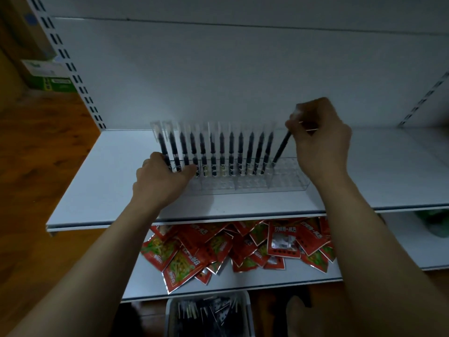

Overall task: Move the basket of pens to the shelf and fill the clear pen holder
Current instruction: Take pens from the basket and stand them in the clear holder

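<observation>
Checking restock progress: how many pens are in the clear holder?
13. Twelve pens stand in the clear holder, left end to right of centre; the right hand holds a tilted thirteenth pen at their right. The left hand may hide more.

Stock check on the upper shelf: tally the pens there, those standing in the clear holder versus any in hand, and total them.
Standing pens in the clear pen holder: 12
Tilted pen pinched by the right hand: 1
Total: 13
</observation>
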